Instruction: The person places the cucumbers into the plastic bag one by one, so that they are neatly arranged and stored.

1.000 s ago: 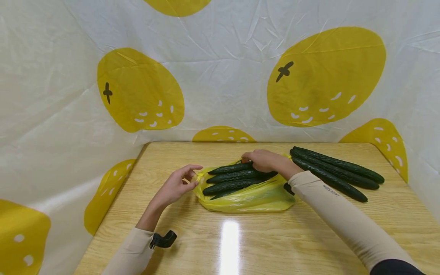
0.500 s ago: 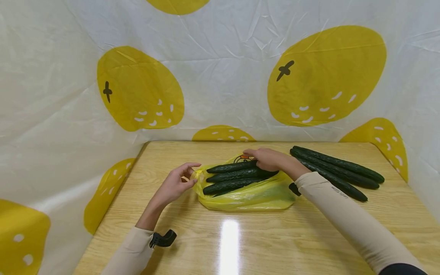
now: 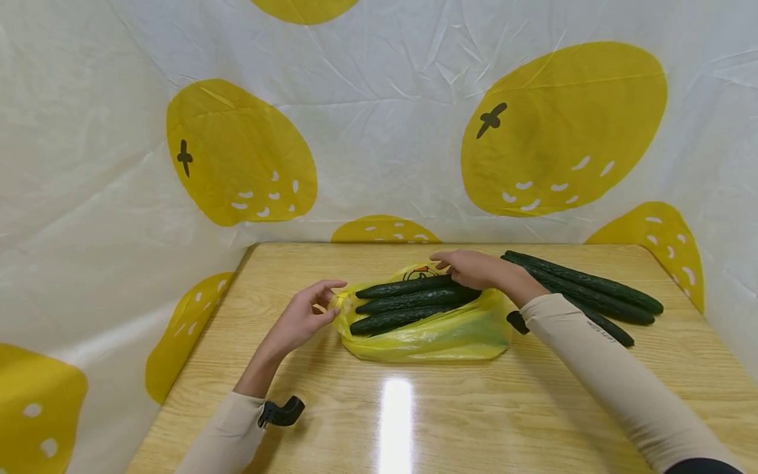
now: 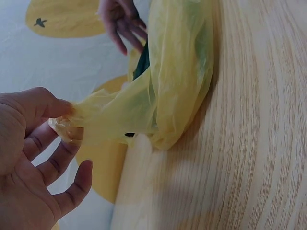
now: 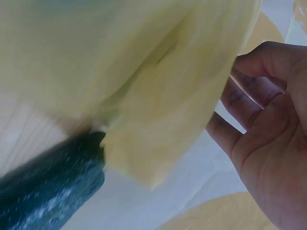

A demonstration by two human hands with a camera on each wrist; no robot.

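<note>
Pale sheeting (image 3: pixel 379 151) printed with large yellow fruit encloses the bench (image 3: pixel 331 408), whose wood-grain top carries a bright streak of glare near the front.

From the left: left forearm in a beige sleeve (image 3: pixel 222 431), angled up and inward from the bottom edge, black bracket (image 3: pixel 284 413) at the wrist. Left hand (image 3: pixel 301 320) pinches the gathered end of the yellow bag (image 3: pixel 423 345) between thumb and fingers; in the left wrist view my little finger stands free, bent, off the plastic.

Bag lies on its side across mid-bench. Dark green cucumbers (image 3: pixel 405 304) sit inside, three plainly visible at the opening, roughly parallel, narrow ends toward my left hand.

Right hand (image 3: pixel 476 268) is over the far right part of the bag, palm down, index extended leftward, the other fingers loose and apart. Plastic hides some fingertips in the right wrist view; I cannot tell whether they touch it.

Right forearm, in a matching sleeve (image 3: pixel 598 368), slants back to the lower right corner, crossing in front of three loose cucumbers (image 3: pixel 598 302) lying side by side, right of the bag.
</note>
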